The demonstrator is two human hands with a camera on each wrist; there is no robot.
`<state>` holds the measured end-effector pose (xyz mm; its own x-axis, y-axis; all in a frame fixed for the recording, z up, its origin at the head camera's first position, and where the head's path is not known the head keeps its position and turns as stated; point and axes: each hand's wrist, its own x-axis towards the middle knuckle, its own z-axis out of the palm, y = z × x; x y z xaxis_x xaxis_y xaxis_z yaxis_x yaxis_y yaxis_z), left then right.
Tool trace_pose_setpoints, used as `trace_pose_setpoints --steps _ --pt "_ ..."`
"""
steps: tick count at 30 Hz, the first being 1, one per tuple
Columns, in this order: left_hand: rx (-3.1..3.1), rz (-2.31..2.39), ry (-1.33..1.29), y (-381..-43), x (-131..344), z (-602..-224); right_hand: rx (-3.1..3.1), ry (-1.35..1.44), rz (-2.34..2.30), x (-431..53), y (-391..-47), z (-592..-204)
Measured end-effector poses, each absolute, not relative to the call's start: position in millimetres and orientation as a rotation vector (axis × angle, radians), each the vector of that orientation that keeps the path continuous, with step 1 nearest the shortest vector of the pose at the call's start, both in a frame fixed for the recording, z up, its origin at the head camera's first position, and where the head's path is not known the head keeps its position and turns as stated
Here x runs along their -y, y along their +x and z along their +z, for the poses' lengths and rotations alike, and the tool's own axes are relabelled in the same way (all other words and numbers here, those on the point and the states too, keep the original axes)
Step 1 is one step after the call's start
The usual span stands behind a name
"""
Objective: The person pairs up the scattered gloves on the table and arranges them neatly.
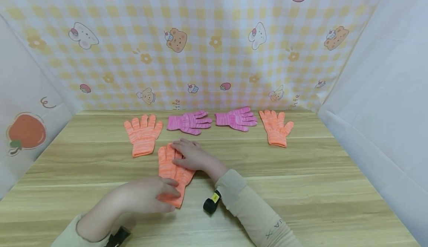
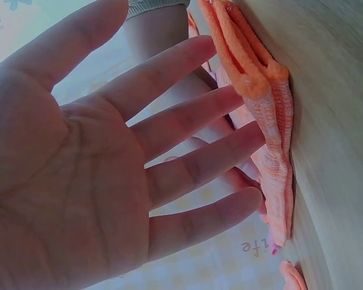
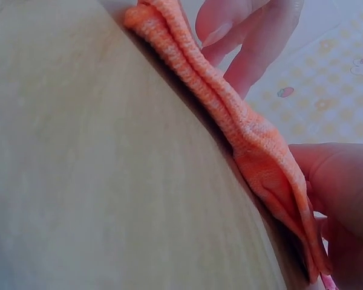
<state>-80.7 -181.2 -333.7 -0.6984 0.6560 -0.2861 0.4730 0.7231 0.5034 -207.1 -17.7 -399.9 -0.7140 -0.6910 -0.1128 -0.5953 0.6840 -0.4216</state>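
Observation:
Two orange knit gloves (image 1: 166, 167) lie one on top of the other on the table in front of me, fingers pointing away. Their layered cuffs (image 2: 254, 81) show from the side in the left wrist view. My left hand (image 1: 147, 193) is spread over the cuff end, its fingertips right at the knit fabric. At the finger end, my right hand (image 1: 192, 156) rests on the upper glove with fingers extended and thumb apart. The right wrist view has the stacked gloves (image 3: 230, 121) edge-on, with the right hand (image 3: 345, 187) against their far end.
Behind the stack, a single orange glove (image 1: 143, 135) lies at left. Two pink gloves (image 1: 188, 122) lie in the middle, fingers toward the right, and another orange glove (image 1: 276, 128) is at right. A checked cloth (image 1: 214, 61) hangs at the table's back edge.

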Motion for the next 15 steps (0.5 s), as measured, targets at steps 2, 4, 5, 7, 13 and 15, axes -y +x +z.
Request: trace_pose_setpoints --steps 2,4,5,7,13,15 --pt "-2.475 0.554 0.862 -80.5 181.3 -333.6 -2.642 -1.011 -0.52 17.9 -206.3 -399.5" --pt "-2.475 0.555 0.861 -80.4 181.4 -333.6 -2.648 -0.996 -0.514 18.0 -205.8 -399.2" --pt "-2.475 0.556 0.861 -80.3 181.4 -333.5 -2.649 -0.993 -0.511 18.1 -205.8 -399.1" --pt "-2.475 0.557 0.86 -80.2 181.5 -333.5 -2.65 -0.992 -0.503 18.0 -205.8 -399.4" --pt "-2.458 0.585 0.861 -81.6 183.1 -333.0 -2.654 -0.995 -0.498 17.8 -206.2 -399.3" --pt "-2.444 0.606 0.85 -82.7 183.9 -332.6 -2.659 -0.994 -0.512 17.9 -206.7 -399.4"
